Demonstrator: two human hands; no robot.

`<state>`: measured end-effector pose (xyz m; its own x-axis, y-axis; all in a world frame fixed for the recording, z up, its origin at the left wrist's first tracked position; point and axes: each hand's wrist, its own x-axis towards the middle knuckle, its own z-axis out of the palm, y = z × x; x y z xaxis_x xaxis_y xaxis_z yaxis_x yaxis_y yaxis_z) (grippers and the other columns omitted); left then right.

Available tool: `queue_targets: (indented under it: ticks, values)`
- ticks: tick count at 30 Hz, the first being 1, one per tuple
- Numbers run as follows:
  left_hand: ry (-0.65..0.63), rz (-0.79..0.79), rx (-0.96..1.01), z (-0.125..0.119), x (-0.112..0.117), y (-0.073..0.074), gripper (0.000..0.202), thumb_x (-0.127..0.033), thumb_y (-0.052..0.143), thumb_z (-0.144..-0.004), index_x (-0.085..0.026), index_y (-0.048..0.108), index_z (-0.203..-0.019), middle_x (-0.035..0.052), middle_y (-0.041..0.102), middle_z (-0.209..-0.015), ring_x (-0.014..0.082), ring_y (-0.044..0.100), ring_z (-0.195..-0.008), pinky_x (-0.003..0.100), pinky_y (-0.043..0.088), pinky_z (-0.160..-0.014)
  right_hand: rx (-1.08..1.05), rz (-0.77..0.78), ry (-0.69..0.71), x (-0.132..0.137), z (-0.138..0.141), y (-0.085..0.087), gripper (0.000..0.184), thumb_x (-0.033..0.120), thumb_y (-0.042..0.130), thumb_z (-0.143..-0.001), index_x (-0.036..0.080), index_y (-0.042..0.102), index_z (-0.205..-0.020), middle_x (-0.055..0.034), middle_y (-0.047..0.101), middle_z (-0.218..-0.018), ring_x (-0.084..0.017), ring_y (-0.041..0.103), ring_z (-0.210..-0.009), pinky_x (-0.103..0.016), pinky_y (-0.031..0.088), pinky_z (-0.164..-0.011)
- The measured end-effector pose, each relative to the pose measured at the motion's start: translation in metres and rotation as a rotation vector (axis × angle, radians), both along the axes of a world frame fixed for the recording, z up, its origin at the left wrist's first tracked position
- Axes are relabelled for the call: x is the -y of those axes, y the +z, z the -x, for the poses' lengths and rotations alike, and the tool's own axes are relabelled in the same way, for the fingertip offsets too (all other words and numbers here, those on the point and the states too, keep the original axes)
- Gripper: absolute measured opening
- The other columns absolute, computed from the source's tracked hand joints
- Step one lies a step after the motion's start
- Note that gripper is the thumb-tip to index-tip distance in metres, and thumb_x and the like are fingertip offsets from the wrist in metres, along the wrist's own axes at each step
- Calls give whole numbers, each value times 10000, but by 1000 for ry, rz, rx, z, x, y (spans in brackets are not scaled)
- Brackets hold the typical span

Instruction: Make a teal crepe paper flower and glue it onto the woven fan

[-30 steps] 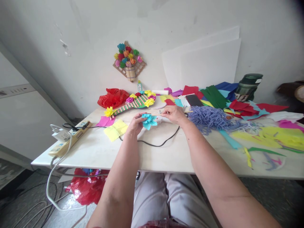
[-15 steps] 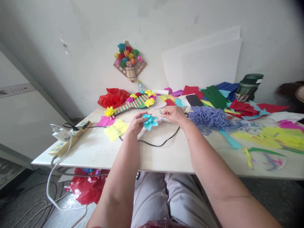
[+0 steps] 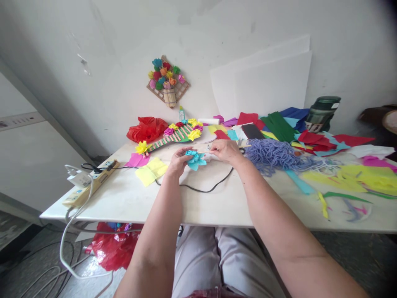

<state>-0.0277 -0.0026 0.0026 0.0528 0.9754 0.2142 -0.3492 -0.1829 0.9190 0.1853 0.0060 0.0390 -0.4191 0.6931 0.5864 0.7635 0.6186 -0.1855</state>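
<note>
My left hand (image 3: 180, 162) is closed on a blue crepe-paper flower (image 3: 195, 159), its petals spread out toward the right. Between the fingers of my right hand (image 3: 226, 150) is a thin wooden stick (image 3: 202, 152); one end reaches the flower and the other sticks out past the knuckles. Whether the tip touches the petals I cannot tell. Just beyond both hands lies a green guitar-shaped craft piece (image 3: 173, 138) with striped sticks and yellow, pink and red paper flowers. Yellow paper squares (image 3: 151, 170) lie to the left of my left hand.
A power strip (image 3: 89, 184) with cords sits at the table's left end. A black cable (image 3: 206, 190) curves below my hands. To the right are purple yarn (image 3: 273, 155), coloured paper scraps (image 3: 350, 178) and a dark green bottle (image 3: 323, 114). A red plastic bag (image 3: 147, 129) lies near the wall.
The view has shifted slightly. Both hands keep nearly the same pose around the blue flower and the stick.
</note>
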Motion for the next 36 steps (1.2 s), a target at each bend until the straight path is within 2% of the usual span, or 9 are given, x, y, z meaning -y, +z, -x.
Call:
queue_targets:
  ticks: [10, 17, 22, 27, 32, 36]
  values:
    - [74, -17, 48, -1, -2, 0, 455, -157, 791, -489, -153, 654, -922, 63, 716, -893, 171, 650, -729, 282, 482, -642, -48, 8, -36, -3, -4, -3, 102, 206, 608, -798, 177, 687, -741, -45, 696, -794, -163, 591, -752, -260, 338, -631]
    - [126, -42, 74, -2, -4, -3, 477, -189, 785, -505, -172, 649, -962, 53, 699, -927, 179, 650, -770, 286, 486, -659, -168, 215, -123, -1, -9, -1, 126, 301, 636, -774, 185, 680, -752, -31, 679, -729, -154, 570, -679, -255, 341, -605]
    - [107, -43, 90, -7, -5, -4, 515, -200, 793, -504, -181, 638, -995, 52, 695, -952, 170, 644, -762, 264, 473, -626, -230, 324, -74, -5, -1, -3, 250, 375, 585, -797, 163, 664, -691, -26, 644, -655, -142, 535, -635, -249, 334, -590]
    - [68, -46, 97, -14, -4, -6, 554, -203, 808, -519, -189, 613, -1038, 51, 687, -983, 163, 636, -764, 256, 466, -614, -303, 470, -24, -3, 16, -8, 376, 478, 551, -791, 165, 580, -585, 16, 543, -551, -115, 460, -571, -240, 278, -536]
    - [41, -31, 74, -18, -2, -7, 576, -207, 804, -538, -194, 601, -1077, 39, 678, -980, 160, 634, -773, 268, 463, -643, -351, 460, -83, -2, 24, -11, 317, 364, 586, -750, 186, 468, -515, 52, 402, -488, -99, 373, -531, -239, 241, -515]
    - [-1, -20, 57, -18, -1, -7, 572, -209, 800, -538, -174, 608, -1076, 49, 678, -980, 166, 638, -782, 278, 465, -669, -404, 452, -150, -6, 22, -13, 256, 320, 587, -746, 183, 524, -539, 35, 489, -519, -112, 431, -550, -235, 284, -528]
